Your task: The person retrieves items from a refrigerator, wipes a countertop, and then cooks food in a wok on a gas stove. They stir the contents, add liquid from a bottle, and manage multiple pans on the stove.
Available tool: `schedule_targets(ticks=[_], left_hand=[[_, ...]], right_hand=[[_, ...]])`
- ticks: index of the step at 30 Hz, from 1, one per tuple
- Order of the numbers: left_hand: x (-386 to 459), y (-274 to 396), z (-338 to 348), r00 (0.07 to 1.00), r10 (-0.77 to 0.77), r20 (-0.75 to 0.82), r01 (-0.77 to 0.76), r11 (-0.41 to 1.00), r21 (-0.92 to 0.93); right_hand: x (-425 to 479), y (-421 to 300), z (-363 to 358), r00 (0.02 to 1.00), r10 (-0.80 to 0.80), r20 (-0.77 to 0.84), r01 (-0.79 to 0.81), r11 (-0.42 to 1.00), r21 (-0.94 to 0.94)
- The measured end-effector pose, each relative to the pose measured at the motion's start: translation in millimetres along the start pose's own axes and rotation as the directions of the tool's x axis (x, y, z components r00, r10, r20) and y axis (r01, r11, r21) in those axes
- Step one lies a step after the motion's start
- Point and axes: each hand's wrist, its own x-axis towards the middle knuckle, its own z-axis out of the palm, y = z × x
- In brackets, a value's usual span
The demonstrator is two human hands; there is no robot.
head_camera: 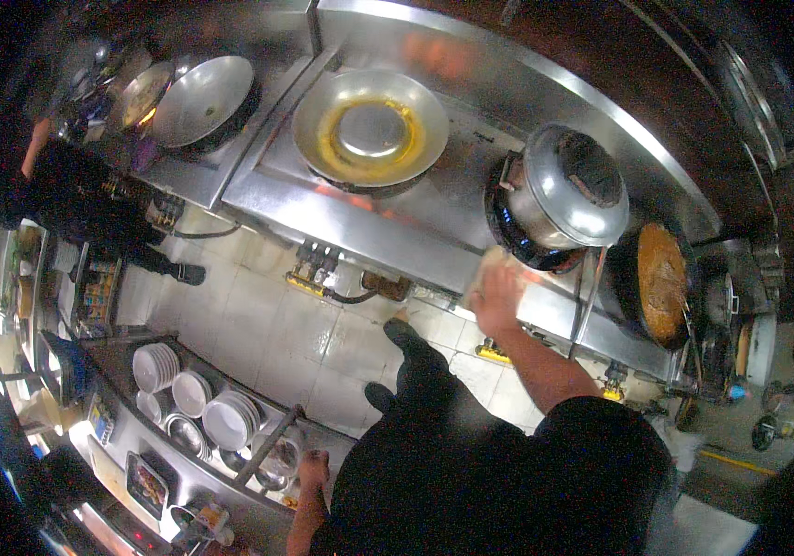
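Note:
My right hand point(497, 295) presses a pale cloth point(481, 274) against the front ledge of a stainless-steel wok range point(431, 267). Just beyond it, a pot with a domed metal lid point(567, 184) stands over a burner with small blue flames. To its left a wide metal wok point(370, 128) sits on the range, a ring of yellowish liquid or residue around its middle. My left hand point(315, 469) hangs low beside a steel shelf unit, its fingers curled and nothing visible in them. Whether it touches the shelf is unclear.
Stacked white plates and bowls point(228, 420) stand on the shelf unit point(230, 479) behind me. Another wok point(205, 101) leans farther left, near a co-worker point(70, 181) and an orange flame. A dark wok with brown contents point(661, 285) is at right. Tiled floor point(278, 313) lies between.

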Motion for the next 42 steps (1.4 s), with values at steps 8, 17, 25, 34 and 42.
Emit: schedule_targets(ticks=[8, 17, 25, 34, 42], left_hand=[[-11.9, -40.8, 24.5, 0.942, 0.330, 0.068, -0.333, 0.943, 0.030], [-34.8, 58.3, 0.6, 0.981, 0.149, -0.123, -0.152, 0.988, -0.015], [4.8, -9.6, 21.3, 0.960, 0.255, 0.116, -0.266, 0.960, 0.089], [-16.9, -2.0, 14.2, 0.994, -0.010, 0.109, -0.001, 0.995, 0.097], [-39.8, -15.2, 44.1, 0.993, -0.100, -0.059, 0.089, 0.982, -0.169]], right_hand=[[204.8, -80.3, 4.6, 0.994, -0.097, 0.046, 0.088, 0.982, 0.168], [285.9, -41.2, 29.4, 0.952, 0.301, -0.059, -0.295, 0.950, 0.098], [35.9, 19.0, -48.1, 0.997, -0.068, -0.027, 0.072, 0.971, 0.226], [9.7, 4.4, -30.9, 0.978, 0.170, 0.120, -0.145, 0.971, -0.189], [217.6, -101.3, -10.9, 0.995, 0.102, 0.017, -0.103, 0.994, 0.039]])
